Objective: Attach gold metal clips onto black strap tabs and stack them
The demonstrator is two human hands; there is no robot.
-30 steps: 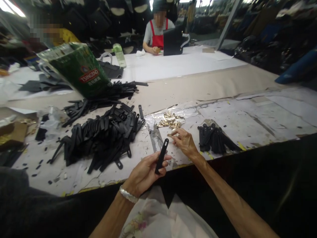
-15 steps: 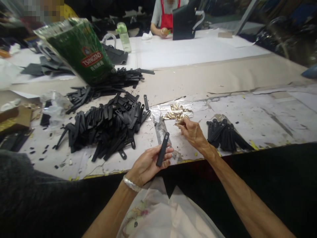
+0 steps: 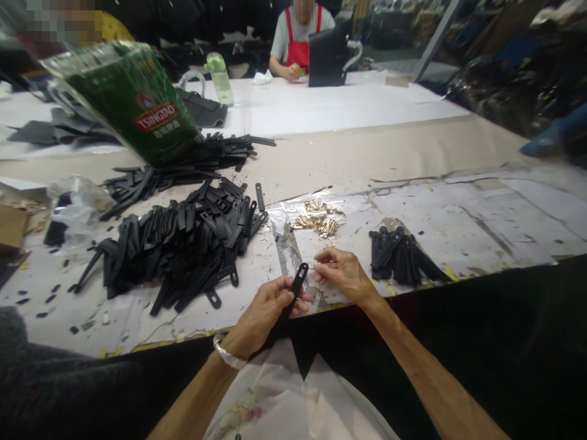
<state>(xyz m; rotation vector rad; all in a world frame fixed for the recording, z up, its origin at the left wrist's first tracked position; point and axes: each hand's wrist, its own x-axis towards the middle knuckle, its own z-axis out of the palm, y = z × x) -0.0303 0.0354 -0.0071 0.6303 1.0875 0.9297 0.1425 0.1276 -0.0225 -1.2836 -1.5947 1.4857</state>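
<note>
My left hand (image 3: 268,308) is closed on a black strap (image 3: 298,282), thumb on top, its rounded, slotted end pointing up and away from me. Just right of that end, the fingertips of my right hand (image 3: 340,272) are pinched on a small metal fitting (image 3: 312,265), thin and only partly visible. The fitting is close to the slot; whether it touches the strap I cannot tell. Beyond my hands lies a heap of gold metal fittings (image 3: 316,219) on clear plastic. A large pile of black straps (image 3: 183,238) is at left, a smaller bunch of straps (image 3: 398,256) at right.
A green Tsingtao bag (image 3: 151,116) leans over more straps at the back left. Crumpled clear plastic (image 3: 80,205) and a cardboard box (image 3: 11,226) sit at far left. Across the table are a green bottle (image 3: 220,79), a black bag (image 3: 328,58) and a person in a red apron (image 3: 298,52).
My right hand has drawn back from the gold heap to the strap's slotted end. In my left hand, the strap has gone from lying across open fingers to being gripped under the thumb.
</note>
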